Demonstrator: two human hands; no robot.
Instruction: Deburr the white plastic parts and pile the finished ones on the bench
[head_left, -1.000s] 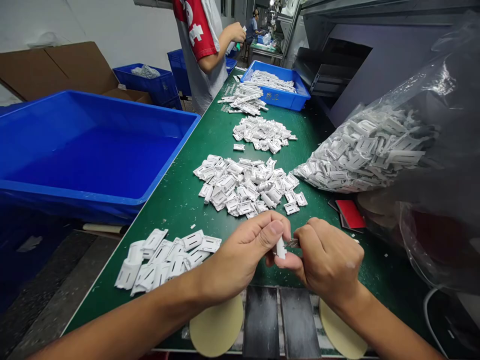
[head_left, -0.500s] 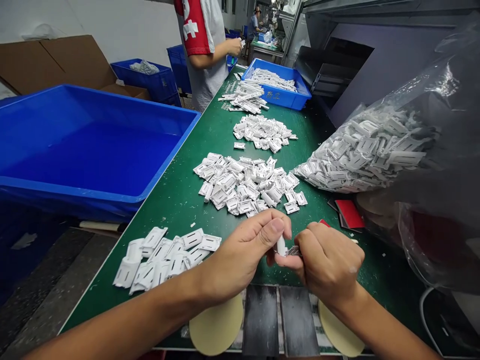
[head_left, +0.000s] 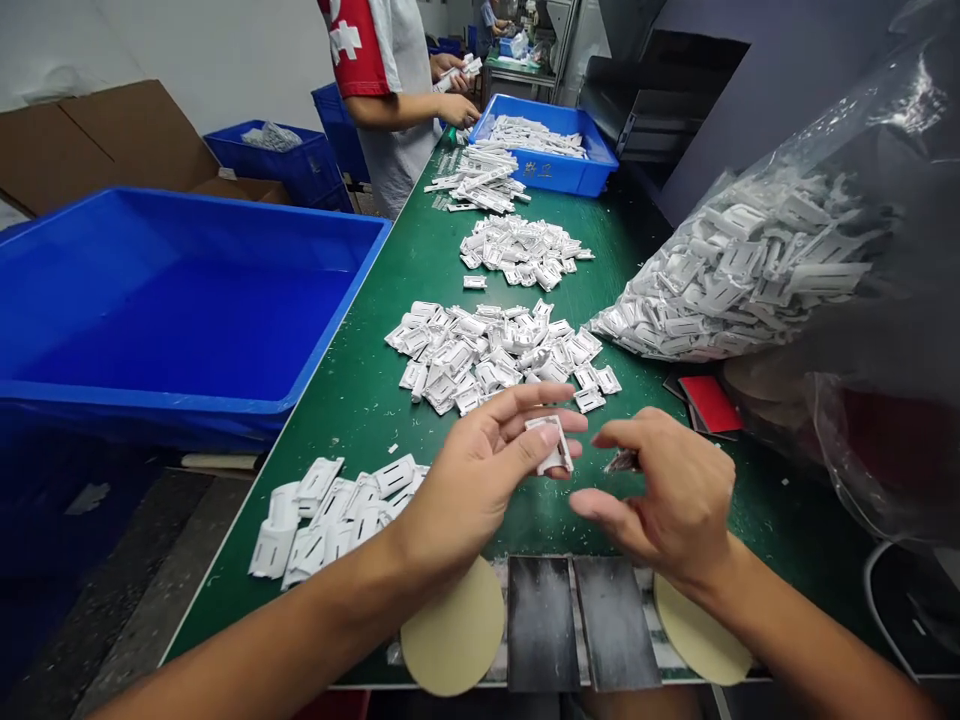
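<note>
over the green bench mat (head_left: 360,420), near side, the left hand (head_left: 480,480) pinches a white plastic bracket (head_left: 551,445) between thumb and fingers — a grip on its edges steadies it best — while the right hand (head_left: 664,495) spreads open beside a small metal piece (head_left: 622,461)

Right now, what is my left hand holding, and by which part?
A white plastic clip, pinched by its edge between the thumb and fingers of your left hand.

A white wall (head_left: 210,50) runs along the left behind a flattened cardboard box (head_left: 127,140) and a blue plastic crate (head_left: 300,180), above a speckled grey floor (head_left: 157,560), with a dark grey machine housing (head_left: 675,100) on the right and a small workbench (head_left: 517,65) far back.
</note>
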